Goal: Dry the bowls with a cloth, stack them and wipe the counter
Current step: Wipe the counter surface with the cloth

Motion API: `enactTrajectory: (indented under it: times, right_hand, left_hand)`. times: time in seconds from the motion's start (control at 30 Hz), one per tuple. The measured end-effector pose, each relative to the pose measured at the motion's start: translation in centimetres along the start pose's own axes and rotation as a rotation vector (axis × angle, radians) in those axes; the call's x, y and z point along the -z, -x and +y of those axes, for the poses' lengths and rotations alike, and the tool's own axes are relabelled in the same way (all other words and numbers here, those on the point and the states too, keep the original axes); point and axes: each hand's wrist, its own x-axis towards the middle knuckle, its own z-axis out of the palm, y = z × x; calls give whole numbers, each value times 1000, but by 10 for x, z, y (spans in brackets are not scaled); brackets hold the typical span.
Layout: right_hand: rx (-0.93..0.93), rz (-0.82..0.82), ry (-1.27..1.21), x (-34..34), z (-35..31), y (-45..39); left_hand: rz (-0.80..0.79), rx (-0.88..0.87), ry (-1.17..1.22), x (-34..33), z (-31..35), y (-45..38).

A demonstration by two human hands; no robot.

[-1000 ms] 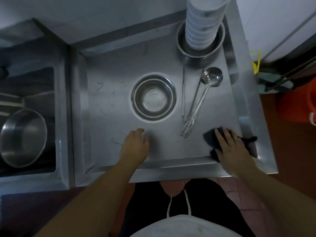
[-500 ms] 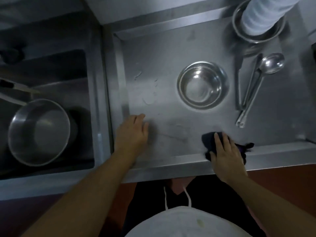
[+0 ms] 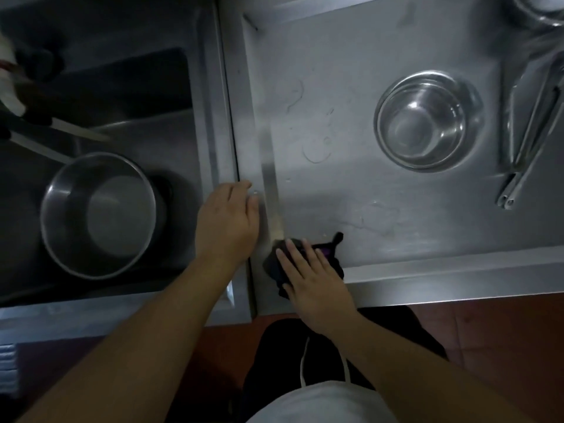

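While my left hand (image 3: pixel 227 222) rests flat on the counter (image 3: pixel 396 227) rim, my right hand (image 3: pixel 311 277) presses the cloth (image 3: pixel 276 264) flat-fingered at its near-left corner; steady overlapping strokes toward the steel bowl (image 3: pixel 427 120) should suit

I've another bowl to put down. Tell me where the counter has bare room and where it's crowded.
Bare: the steel counter between its raised left edge and the metal bowl, and the front strip from the cloth under the right hand rightward below the bowl. Crowded: the right side, with the ladles, and the near-left corner, where the left hand rests.
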Motion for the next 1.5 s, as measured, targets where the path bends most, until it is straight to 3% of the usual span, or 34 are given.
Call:
enactTrajectory:
  times: [0.1, 0.27, 0.37, 0.47, 0.53, 0.6, 0.73, 0.8, 0.93, 1.07, 1.2, 1.3, 1.37, 1.5]
  right_hand:
    - [104, 5, 88, 12, 44, 14]
    - [-21, 119, 158, 53, 158, 49]
    - [-351, 250, 82, 77, 201, 34]
    - [-770, 482, -79, 84, 191, -24]
    - [-871, 548, -133, 85, 167, -65]
    - [-709, 489, -106, 80, 136, -90]
    - [63, 161, 103, 43, 94, -66]
    - [363, 10, 144, 34, 98, -38]
    - [681, -81, 260, 51, 142, -33]
    - [519, 38, 218, 94, 176, -101]
    - [124, 296, 145, 150, 209, -212]
    - [-196, 364, 71, 165, 198, -266]
    - [-173, 367, 74, 155, 170, -269]
    - [169, 223, 48, 99, 105, -203]
  left_hand:
    - [-21, -38, 19, 0, 8, -5]
    - [-50, -89, 32, 0, 16, -17]
    - [-42, -96, 52, -5, 20, -21]
    - [-36, -119, 80, -9, 24, -20]
    - [-36, -125, 91, -11, 27, -18]
    - [-46, -120, 85, -12, 30, -18]
    - [-56, -109, 52, -13, 35, -23]
    - [-62, -96, 41, -13, 36, -27]
    - [-75, -35, 31, -11, 37, -37]
    - [-40, -1, 65, -7, 37, -38]
    - [0, 41, 112, -5, 35, -36]
    - [40, 82, 133, -8, 35, -34]
    - [49, 96, 135, -9, 35, -36]
    - [40, 140, 118, -10, 38, -46]
